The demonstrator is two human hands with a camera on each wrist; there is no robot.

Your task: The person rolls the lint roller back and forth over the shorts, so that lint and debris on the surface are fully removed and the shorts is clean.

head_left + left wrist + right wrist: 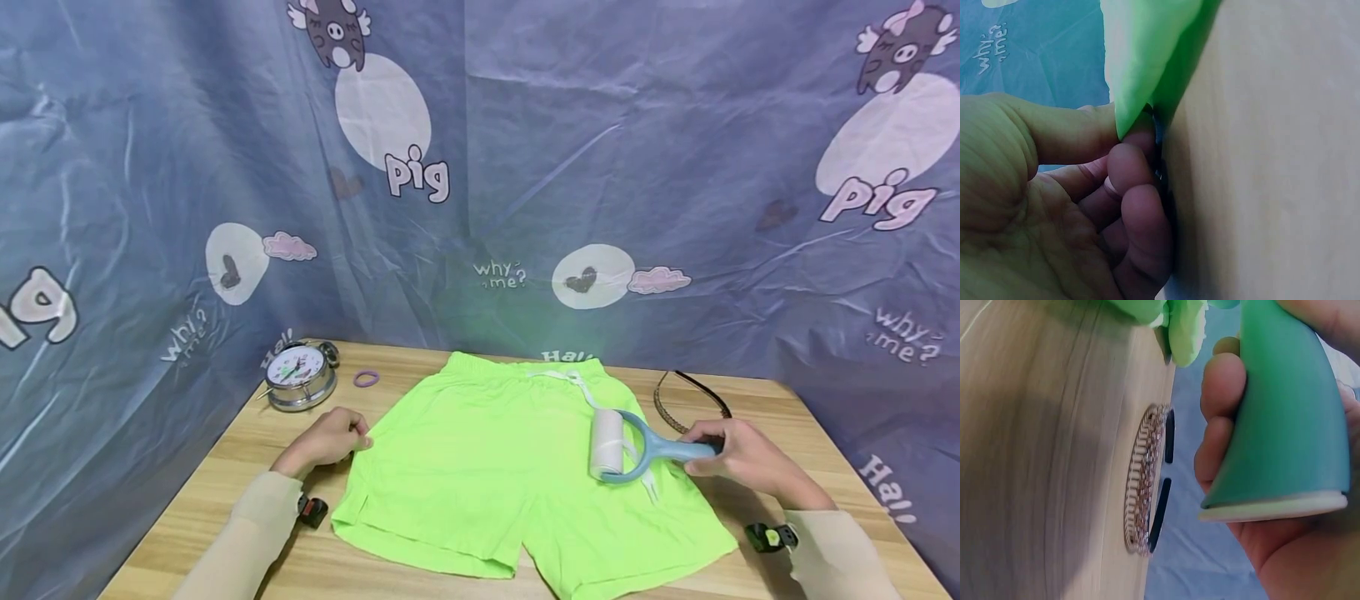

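Neon green shorts (465, 450) lie spread on the wooden table, waistband toward the back, with a white drawstring (577, 383). At their left edge my left hand (333, 437) pinches the fabric between thumb and fingers; the left wrist view shows the pinched green cloth (1141, 69) lifted to a point. My right hand (742, 454) grips the blue handle (1291, 419) of a lint roller (652, 450). The roller's white cylinder (606, 442) overlaps the right side of the shorts, beside the drawstring.
An alarm clock (300, 375) lies at the back left, with a purple ring-shaped band (366, 379) to its right. Behind my right hand lies a beaded headband (1141, 481). A blue printed curtain (510, 200) hangs along the table's back and sides.
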